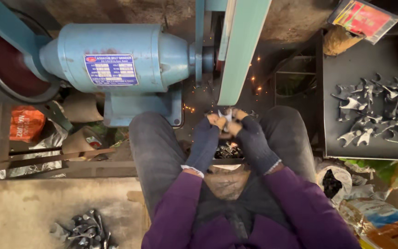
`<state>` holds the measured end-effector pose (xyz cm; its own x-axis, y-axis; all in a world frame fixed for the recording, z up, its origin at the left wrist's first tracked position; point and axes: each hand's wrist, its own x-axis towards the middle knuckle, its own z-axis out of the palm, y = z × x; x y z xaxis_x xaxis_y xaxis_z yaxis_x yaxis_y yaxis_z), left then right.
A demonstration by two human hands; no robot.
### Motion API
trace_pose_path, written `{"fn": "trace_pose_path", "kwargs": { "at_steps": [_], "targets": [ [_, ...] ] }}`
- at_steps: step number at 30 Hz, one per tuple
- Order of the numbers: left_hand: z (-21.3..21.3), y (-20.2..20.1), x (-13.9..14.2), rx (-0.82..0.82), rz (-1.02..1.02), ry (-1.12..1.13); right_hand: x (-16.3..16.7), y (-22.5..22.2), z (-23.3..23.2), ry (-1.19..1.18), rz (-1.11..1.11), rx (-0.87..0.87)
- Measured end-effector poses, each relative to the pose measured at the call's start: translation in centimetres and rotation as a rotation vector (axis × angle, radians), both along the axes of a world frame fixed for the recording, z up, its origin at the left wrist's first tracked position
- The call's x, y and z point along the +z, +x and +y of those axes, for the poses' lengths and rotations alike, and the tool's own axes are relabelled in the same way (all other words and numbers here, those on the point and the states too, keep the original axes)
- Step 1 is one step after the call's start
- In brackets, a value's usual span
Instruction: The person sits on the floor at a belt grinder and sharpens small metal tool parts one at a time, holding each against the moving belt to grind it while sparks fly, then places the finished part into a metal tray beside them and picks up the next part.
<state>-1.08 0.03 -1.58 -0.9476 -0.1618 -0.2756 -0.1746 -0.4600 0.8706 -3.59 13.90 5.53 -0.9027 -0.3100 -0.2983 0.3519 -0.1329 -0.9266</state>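
Observation:
Both my hands wear dark fingerless gloves and meet just below the green sanding belt (242,50) of a blue belt grinder (116,64). My left hand (210,131) and my right hand (247,131) together grip a small shiny metal piece (225,115), pressed up near the belt's lower end. Orange sparks (256,76) fly to the right of the belt. Between my knees lies a heap of dark metal parts (227,150).
A dark tray (346,110) at the right holds several flat metal blanks (376,113). More metal pieces (84,228) lie on the concrete slab at lower left. Bags and sacks (374,216) sit at lower right; an orange bag (26,122) at left.

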Motion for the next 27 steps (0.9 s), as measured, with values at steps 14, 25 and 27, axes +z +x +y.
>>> {"fn": "trace_pose_path", "kwargs": {
  "at_steps": [14,25,27],
  "targets": [
    [-0.3,-0.6,2.3,0.100,0.210,-0.544,-1.6,-1.7,0.1,0.136,0.265,-0.095],
    [2.3,-0.3,6.8,-0.476,-0.183,-0.949,1.3,-8.6,27.2,1.540,0.663,-0.114],
    [2.2,-0.4,7.2,-0.525,-0.258,-0.939,0.2,-8.7,29.3,1.540,0.935,-0.035]
  ]
}}
